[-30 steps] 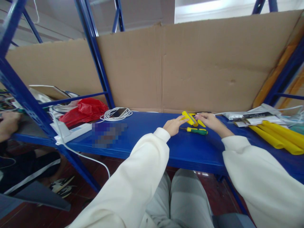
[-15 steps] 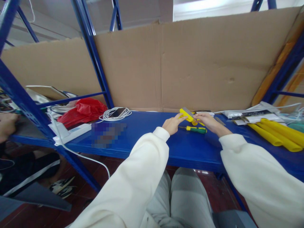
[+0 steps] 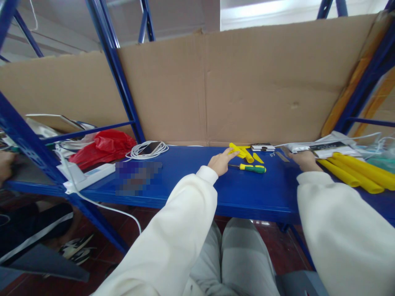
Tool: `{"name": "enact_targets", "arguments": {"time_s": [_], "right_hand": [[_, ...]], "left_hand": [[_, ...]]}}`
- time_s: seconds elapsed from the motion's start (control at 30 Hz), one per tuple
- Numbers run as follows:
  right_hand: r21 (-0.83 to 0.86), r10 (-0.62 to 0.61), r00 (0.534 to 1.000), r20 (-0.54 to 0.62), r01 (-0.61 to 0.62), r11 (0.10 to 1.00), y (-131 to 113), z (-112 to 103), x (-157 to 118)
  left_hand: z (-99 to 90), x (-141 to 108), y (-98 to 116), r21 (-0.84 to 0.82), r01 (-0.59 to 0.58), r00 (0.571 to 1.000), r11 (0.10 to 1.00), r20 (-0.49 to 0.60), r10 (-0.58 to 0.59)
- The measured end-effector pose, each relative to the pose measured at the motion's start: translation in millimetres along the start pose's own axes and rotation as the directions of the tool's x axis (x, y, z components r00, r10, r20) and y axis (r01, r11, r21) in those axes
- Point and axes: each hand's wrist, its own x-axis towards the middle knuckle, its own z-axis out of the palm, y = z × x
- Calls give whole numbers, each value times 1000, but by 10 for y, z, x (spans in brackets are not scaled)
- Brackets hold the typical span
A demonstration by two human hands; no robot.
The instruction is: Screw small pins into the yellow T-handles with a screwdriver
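My left hand [image 3: 219,163] is closed on a yellow plastic piece [image 3: 235,149], pinched at the fingertips above the blue shelf. Close in front of it lie other yellow pieces [image 3: 248,154] and a small yellow wedge [image 3: 257,158]. Just below them rests a screwdriver [image 3: 253,168] with a green and yellow handle, its shaft toward my left hand. My right hand [image 3: 305,160] is over on the right, fingers bent and closed beside a flat grey metal strip [image 3: 282,156]. What its fingertips grip is too small to make out.
Yellow tubes [image 3: 359,174] and white packets [image 3: 330,148] lie on the right. A small white box [image 3: 262,147] and tiny metal bits sit at the back. Coiled white cable [image 3: 147,149], a power strip [image 3: 92,174] and a red bag [image 3: 108,146] are left. Cardboard [image 3: 262,82] stands behind.
My right hand has left the yellow piece and moved right, to the metal strip and packets. My left hand stays on the yellow piece, and the yellow pieces behind are uncovered.
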Motion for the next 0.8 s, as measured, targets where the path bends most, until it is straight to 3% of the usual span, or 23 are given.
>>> {"name": "enact_targets", "arguments": {"time_s": [0.1, 0.43, 0.8], "right_hand": [[-14, 190, 980, 59, -189, 982, -1, 69, 3], [-40, 308, 948, 84, -305, 951, -66, 102, -3], [27, 304, 949, 86, -307, 951, -57, 111, -13]], "left_hand": [[-4, 1, 4, 4, 5, 1000, 1000, 8, -6], [4, 0, 3, 5, 16, 1000, 1000, 10, -16], [12, 5, -6, -8, 11, 1000, 1000, 6, -11]]}}
